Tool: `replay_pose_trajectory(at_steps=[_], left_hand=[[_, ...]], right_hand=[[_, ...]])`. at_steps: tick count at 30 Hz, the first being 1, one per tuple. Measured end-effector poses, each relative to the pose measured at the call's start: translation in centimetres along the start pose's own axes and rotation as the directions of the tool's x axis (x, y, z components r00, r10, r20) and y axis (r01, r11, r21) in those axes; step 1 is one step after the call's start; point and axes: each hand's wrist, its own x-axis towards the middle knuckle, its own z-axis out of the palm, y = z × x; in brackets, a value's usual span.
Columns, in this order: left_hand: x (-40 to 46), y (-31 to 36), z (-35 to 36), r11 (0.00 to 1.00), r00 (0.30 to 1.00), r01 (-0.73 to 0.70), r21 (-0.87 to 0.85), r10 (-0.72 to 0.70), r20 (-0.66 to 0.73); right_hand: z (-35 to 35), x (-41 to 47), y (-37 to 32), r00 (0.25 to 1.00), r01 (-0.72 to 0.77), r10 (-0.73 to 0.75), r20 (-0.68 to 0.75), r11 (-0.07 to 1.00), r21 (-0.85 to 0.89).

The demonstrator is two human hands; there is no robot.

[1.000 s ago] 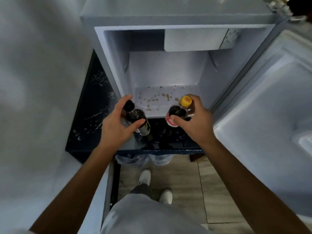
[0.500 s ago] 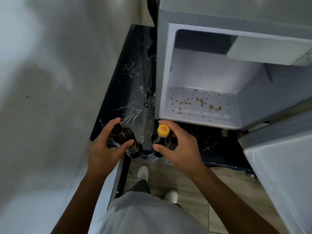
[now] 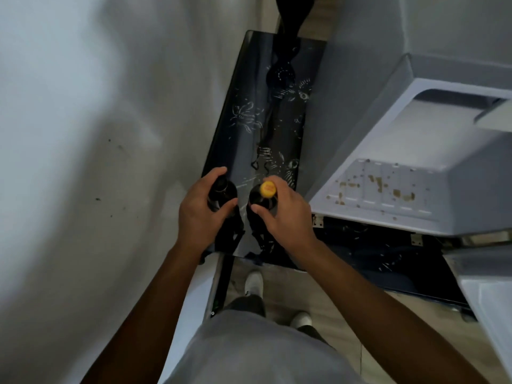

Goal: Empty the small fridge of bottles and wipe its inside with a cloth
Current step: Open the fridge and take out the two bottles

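My left hand (image 3: 201,214) grips a dark bottle with a black cap (image 3: 220,191). My right hand (image 3: 285,217) grips a dark bottle with a yellow cap (image 3: 267,189). Both bottles are upright over the front end of a black glass table (image 3: 257,151), left of the small fridge (image 3: 415,151). Whether they rest on the glass I cannot tell. The fridge stands open at the right, with no bottles visible inside. Its white floor (image 3: 388,189) is speckled with brown stains. No cloth is in view.
A white wall (image 3: 97,162) runs close along the left. The open fridge door (image 3: 490,300) juts out at the right edge. A dark tall object (image 3: 291,20) stands at the table's far end. My legs and white shoes (image 3: 253,284) are on the wooden floor below.
Both hands have carried the bottles out of the fridge and leftward over the black glass table. The view has swung left, so the fridge now sits at the right.
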Motion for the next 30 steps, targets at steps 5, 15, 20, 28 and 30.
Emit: replay_pose_trajectory(at_steps=[5, 15, 20, 28, 30], left_hand=[[2.0, -0.5, 0.6, 1.000, 1.000, 0.004, -0.015, -0.004, -0.011], [2.1, -1.4, 1.6, 0.999, 0.998, -0.027, 0.018, 0.026, 0.059], [1.8, -1.1, 1.4, 0.989, 0.997, -0.077, 0.129, 0.075, 0.022], [0.9, -0.4, -0.4, 0.952, 0.989, -0.146, 0.269, 0.138, 0.049], [0.4, 0.3, -1.1, 0.930, 0.979, -0.194, 0.313, 0.204, 0.000]], right_hand=[[0.7, 1.7, 0.2, 1.000, 0.008, -0.008, -0.016, 1.000, 0.001], [1.1, 2.2, 0.0, 0.993, 0.113, -0.114, -0.031, 0.993, -0.026], [0.8, 1.7, 0.0, 0.994, 0.100, -0.101, -0.028, 0.994, -0.047], [-1.2, 0.1, -0.5, 0.995, 0.103, -0.101, 0.024, 0.990, -0.092], [-2.3, -1.1, -0.6, 0.990, 0.143, -0.142, 0.017, 0.978, -0.153]])
